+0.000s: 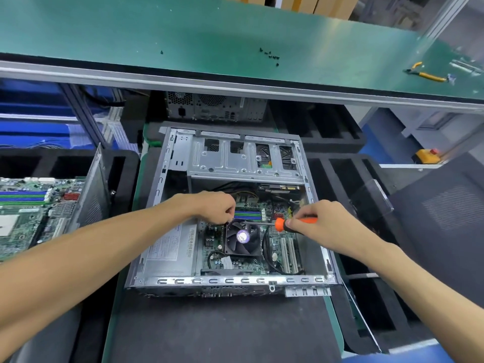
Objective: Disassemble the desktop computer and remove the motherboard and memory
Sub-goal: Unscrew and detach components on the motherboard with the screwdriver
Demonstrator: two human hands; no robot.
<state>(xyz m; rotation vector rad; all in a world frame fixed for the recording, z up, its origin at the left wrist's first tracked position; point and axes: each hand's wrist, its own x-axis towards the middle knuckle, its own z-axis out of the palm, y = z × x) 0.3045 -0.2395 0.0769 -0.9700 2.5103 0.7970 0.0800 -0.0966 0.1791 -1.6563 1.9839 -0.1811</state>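
Note:
An open desktop case (235, 281) lies flat in front of me with its motherboard (277, 247) inside. A black CPU fan (242, 239) sits mid-board, and blue and green memory slots (247, 214) run just behind it. My right hand (317, 221) grips an orange-handled screwdriver (281, 224) lying almost level, its shaft pointing left over the fan's top edge. My left hand (217, 206) has its fingers curled down at the fan's upper left corner, pinching at the screwdriver's tip; what is under the fingertips is hidden. A silver power supply (170, 247) fills the case's left side.
A second motherboard (28, 213) lies at the left beside a removed side panel (94, 189). Another computer case (214, 106) stands under the green shelf (183, 35), which carries several loose black screws (271, 56) and yellow-handled pliers (425, 73). Black foam trays (366, 231) flank the work mat.

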